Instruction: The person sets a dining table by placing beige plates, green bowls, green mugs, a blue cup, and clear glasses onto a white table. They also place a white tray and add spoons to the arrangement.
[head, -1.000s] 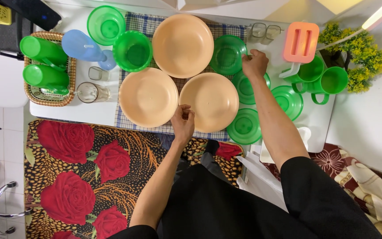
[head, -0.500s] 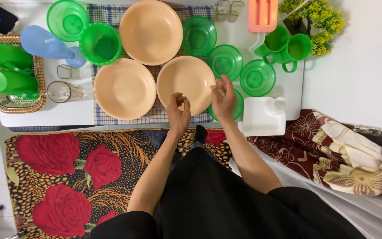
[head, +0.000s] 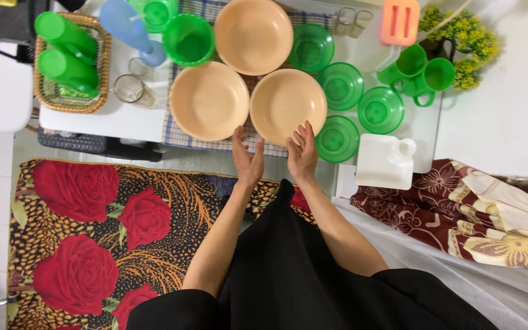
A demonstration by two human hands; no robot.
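Both open palms, left hand (head: 247,160), right hand (head: 302,153), flank round smooth peach plastic bowl (head: 288,105).

The right hand (head: 302,153) is no longer far out at the green bowls (head: 340,85); it now hovers at the near rim of the right-hand beige bowl (head: 288,105), fingers spread. The left hand (head: 247,157), curled a second ago, is now opened flat just beside it, at the table (head: 102,119) edge, both palms facing each other.

Smooth matt peach plastic bowl (head: 288,105), glossy translucent green plastic bowls (head: 337,138), checked woven cloth (head: 181,135), wicker basket (head: 71,105)
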